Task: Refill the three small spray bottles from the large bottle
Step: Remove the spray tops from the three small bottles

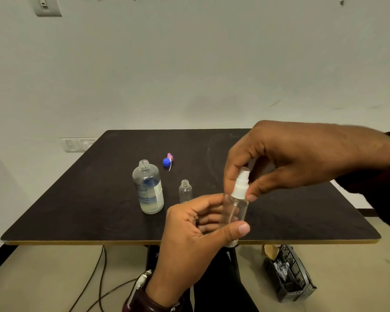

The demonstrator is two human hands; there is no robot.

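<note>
Both hands point(198, 226) grip small spray bottle point(235, 210).

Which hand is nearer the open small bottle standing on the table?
Left. The left hand sits just in front of the open small bottle, gripping the held spray bottle. The right hand is off to its right, pinching the white sprayer top.

A clear small spray bottle point(235, 208) with a white spray top point(241, 183) is held upright above the table's near edge. A second small clear bottle point(185, 191) stands uncapped on the table, just right of the large clear bottle point(148, 190), also open, upright and partly filled. A blue cap point(166, 161) and a pink spray top point(170, 156) lie behind them.
</note>
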